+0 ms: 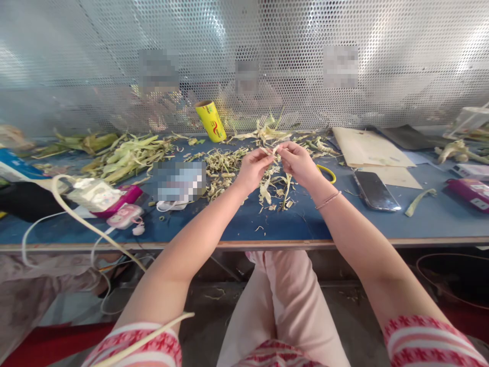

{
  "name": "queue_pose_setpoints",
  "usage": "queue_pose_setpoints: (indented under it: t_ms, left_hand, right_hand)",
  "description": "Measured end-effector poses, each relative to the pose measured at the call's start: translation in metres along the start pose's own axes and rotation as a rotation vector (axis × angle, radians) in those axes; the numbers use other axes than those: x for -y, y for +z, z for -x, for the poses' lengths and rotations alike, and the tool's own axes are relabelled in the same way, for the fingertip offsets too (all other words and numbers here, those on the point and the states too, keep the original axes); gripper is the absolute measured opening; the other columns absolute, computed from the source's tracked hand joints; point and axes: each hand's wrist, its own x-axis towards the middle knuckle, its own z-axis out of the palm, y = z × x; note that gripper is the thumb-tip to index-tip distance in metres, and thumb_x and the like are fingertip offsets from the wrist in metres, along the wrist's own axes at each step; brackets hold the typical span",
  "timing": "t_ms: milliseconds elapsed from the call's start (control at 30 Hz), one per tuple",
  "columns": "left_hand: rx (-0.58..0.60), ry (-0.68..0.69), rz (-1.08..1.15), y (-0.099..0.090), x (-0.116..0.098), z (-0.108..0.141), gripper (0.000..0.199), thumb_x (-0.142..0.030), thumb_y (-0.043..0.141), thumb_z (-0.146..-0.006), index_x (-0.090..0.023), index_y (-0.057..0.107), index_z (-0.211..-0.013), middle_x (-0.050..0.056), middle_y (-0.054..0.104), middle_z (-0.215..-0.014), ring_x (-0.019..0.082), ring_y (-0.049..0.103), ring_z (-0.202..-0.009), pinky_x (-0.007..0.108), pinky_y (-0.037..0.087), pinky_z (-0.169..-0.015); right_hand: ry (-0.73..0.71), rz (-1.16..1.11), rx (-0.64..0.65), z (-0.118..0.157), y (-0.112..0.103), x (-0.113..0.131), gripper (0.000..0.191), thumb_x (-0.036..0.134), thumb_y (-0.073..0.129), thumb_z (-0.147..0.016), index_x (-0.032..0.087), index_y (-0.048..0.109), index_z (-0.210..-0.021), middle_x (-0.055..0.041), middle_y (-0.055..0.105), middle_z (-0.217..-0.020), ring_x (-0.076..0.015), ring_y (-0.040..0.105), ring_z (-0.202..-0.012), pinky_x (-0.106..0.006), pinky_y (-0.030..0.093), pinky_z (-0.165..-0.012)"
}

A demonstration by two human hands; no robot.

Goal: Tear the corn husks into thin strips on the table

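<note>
My left hand (pixel 254 167) and my right hand (pixel 297 162) meet above the middle of the table, fingertips close together. Both pinch a thin pale plant strip (pixel 275 150); its exact kind is too small to make out. Just below the hands, dry-looking leaf scraps (pixel 267 191) and a stalk piece (pixel 286 191) lie on the blue tabletop (pixel 244 224). Beside my left hand spreads a pile of short curled plant bits (pixel 221 165). Behind my fingers sits a heap of pale leafy scraps (pixel 265 131).
A yellow cardboard tube (pixel 211 121) stands tilted near the perforated metal panel (pixel 290 30). Long pale stalks (pixel 133 153) are piled at the left, near power banks (pixel 124 201) and cables. To the right lie a phone (pixel 376 191), brown paper (pixel 369 148) and a yellow ring (pixel 327 173).
</note>
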Motion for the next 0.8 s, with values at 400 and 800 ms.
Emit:
queue_pose_setpoints:
  t_ms: [400,800]
  left_hand:
    - [-0.091,-0.297,0.16,-0.003,-0.003,-0.002,0.013,-0.012,0.069,-0.073,-0.018,0.06,-0.065,-0.003,0.064,-0.067,0.008,0.062,-0.065,0.024,0.05,-0.07]
    - [-0.143,-0.301,0.134,0.001,-0.004,-0.002,0.018,-0.007,0.067,-0.07,-0.016,0.059,-0.056,-0.002,0.062,-0.06,0.007,0.062,-0.061,0.02,0.046,-0.059]
  right_hand:
    - [-0.302,0.514,-0.087,-0.007,-0.007,-0.006,0.011,0.028,0.066,-0.078,0.017,0.067,-0.076,0.0071,0.042,-0.05,-0.0061,0.031,-0.048,-0.022,0.024,-0.048]
    - [-0.489,0.872,-0.213,0.005,-0.003,-0.004,0.013,0.019,0.06,-0.081,0.02,0.073,-0.084,0.0017,0.059,-0.061,-0.012,0.051,-0.06,-0.026,0.039,-0.064]
